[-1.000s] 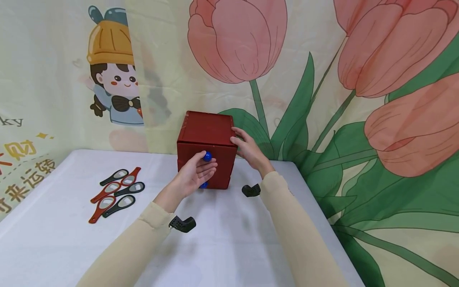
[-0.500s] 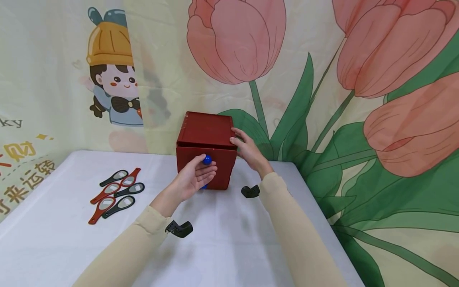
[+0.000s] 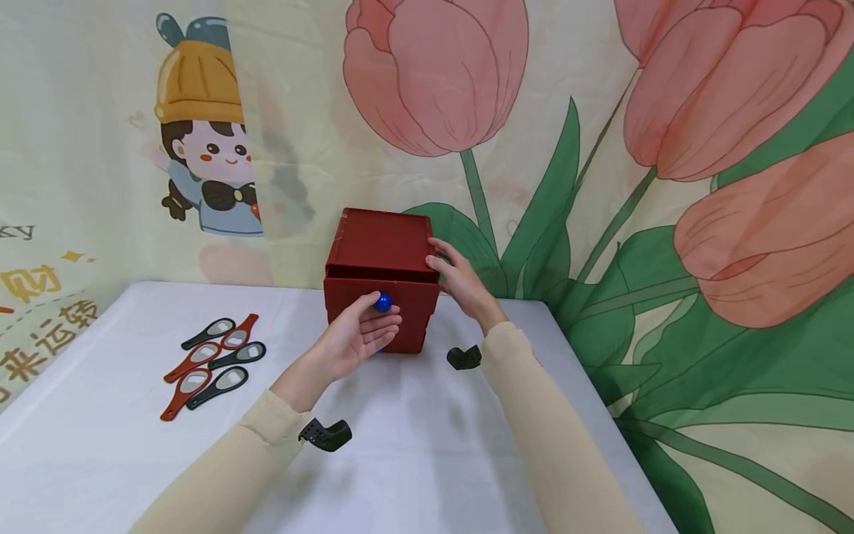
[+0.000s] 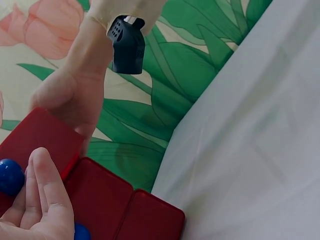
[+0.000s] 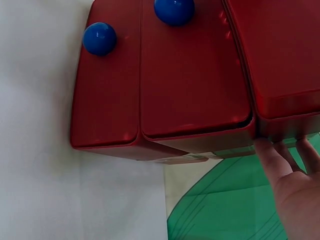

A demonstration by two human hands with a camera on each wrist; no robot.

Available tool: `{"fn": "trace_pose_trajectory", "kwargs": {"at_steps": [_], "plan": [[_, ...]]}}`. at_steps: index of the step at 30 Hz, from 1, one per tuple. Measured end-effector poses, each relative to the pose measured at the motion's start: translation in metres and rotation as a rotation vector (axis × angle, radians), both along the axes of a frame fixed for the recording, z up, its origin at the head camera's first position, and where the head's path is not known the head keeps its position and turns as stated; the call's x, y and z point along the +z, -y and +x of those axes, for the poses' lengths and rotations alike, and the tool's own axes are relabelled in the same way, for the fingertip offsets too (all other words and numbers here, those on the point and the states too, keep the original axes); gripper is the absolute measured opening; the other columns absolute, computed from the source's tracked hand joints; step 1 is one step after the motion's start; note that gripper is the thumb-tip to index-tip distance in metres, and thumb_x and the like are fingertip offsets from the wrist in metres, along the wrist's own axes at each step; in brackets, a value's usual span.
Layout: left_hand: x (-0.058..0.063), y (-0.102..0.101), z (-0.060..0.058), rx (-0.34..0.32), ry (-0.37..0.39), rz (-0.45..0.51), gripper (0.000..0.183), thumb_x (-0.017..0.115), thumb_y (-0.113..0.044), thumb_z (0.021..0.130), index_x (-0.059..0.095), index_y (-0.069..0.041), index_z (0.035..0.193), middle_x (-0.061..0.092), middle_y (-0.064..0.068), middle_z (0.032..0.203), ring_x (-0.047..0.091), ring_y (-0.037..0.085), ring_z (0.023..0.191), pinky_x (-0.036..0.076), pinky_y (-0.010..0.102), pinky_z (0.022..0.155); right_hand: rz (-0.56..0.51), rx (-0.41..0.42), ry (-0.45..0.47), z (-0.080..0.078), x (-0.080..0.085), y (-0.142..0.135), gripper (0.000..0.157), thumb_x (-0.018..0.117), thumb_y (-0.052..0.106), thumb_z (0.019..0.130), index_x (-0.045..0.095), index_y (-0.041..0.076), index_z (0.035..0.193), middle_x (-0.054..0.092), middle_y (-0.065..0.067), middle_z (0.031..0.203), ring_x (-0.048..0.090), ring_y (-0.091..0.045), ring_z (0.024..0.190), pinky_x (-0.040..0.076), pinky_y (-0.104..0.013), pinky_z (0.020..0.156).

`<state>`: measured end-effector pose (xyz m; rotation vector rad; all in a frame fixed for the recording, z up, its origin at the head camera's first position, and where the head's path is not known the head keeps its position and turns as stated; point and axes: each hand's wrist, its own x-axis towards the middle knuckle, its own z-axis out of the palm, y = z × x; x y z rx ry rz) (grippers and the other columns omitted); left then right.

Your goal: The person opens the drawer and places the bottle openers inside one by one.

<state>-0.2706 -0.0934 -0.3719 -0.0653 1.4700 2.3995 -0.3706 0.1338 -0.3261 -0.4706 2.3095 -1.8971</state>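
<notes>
The red box (image 3: pixel 382 278) stands at the table's far middle; the left hand (image 3: pixel 353 337) pinches its upper blue knob (image 3: pixel 383 302), the top drawer only slightly out; the right hand (image 3: pixel 460 283), fingers straight, steadies the box's right side; most of the pull seems left.

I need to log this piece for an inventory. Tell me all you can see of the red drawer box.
The red drawer box is a glossy, plastic-looking cube standing upright at the back of the white table, near the tulip backdrop. Its front has two drawers, each with a round blue knob. The upper drawer stands slightly out from the body. The left hand pinches the upper knob; the right hand holds the box's top right edge.
</notes>
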Motion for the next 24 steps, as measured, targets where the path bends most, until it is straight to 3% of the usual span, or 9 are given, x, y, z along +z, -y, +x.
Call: {"fn": "trace_pose_trajectory", "kwargs": {"at_steps": [8, 16, 24], "plan": [[0.0, 0.001, 0.006, -0.016, -0.014, 0.005, 0.059, 0.06, -0.048, 0.108, 0.058, -0.001, 0.144, 0.069, 0.016, 0.138, 0.073, 0.024, 0.118, 0.059, 0.029, 0.098, 0.002, 0.001, -0.001, -0.001, -0.002, 0.0, 0.057, 0.053, 0.034, 0.112, 0.037, 0.025, 0.165, 0.033, -0.004, 0.17, 0.043, -0.029, 0.149, 0.04, -0.055, 0.122], [-0.001, 0.002, 0.011, -0.032, -0.015, -0.02, 0.059, 0.057, -0.048, 0.109, 0.058, 0.0, 0.144, 0.071, 0.016, 0.134, 0.076, 0.02, 0.108, 0.06, 0.029, 0.096, -0.003, 0.002, 0.007, -0.001, -0.003, -0.001, 0.056, 0.053, 0.033, 0.112, 0.037, 0.026, 0.165, 0.036, -0.003, 0.168, 0.046, -0.029, 0.147, 0.042, -0.053, 0.12], [-0.001, 0.003, 0.017, -0.037, -0.017, -0.029, 0.061, 0.059, -0.05, 0.108, 0.058, -0.001, 0.144, 0.071, 0.016, 0.135, 0.076, 0.019, 0.107, 0.06, 0.029, 0.096, 0.002, 0.007, -0.003, 0.0, -0.002, -0.002, 0.056, 0.052, 0.033, 0.112, 0.037, 0.026, 0.166, 0.035, -0.004, 0.169, 0.044, -0.029, 0.149, 0.041, -0.055, 0.121]]}}
